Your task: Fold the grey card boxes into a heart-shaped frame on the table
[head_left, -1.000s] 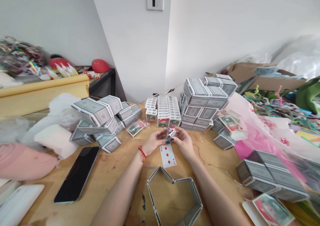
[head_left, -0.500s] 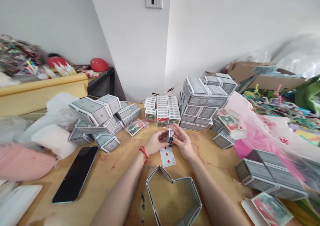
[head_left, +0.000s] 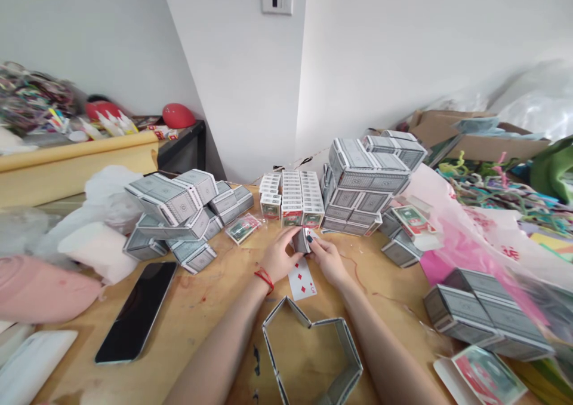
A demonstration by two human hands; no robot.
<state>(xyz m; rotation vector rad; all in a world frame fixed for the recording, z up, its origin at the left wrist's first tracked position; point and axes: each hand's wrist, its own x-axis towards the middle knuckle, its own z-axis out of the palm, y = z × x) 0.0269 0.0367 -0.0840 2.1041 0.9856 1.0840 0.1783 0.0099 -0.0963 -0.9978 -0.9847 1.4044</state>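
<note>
My left hand (head_left: pixel 278 255) and my right hand (head_left: pixel 328 258) meet over the wooden table (head_left: pixel 201 309), both closed on a small folded playing card (head_left: pixel 303 240) held between their fingertips. Just below them a five of diamonds (head_left: pixel 302 278) lies face up on the wood. Nearer to me stands a heart-shaped frame of folded cards (head_left: pixel 312 353). A red string circles my left wrist.
Card-deck boxes lie heaped at left (head_left: pixel 179 214), in neat rows at the back (head_left: pixel 293 201) and stacked at right (head_left: pixel 364 181). More boxes (head_left: pixel 483 318) sit at the right edge. A black phone (head_left: pixel 138 309) lies at left. Pink plastic and coloured scraps cover the right side.
My hands have drawn closer together around the small card and shifted slightly away from me. The five of diamonds and the heart frame have stayed put.
</note>
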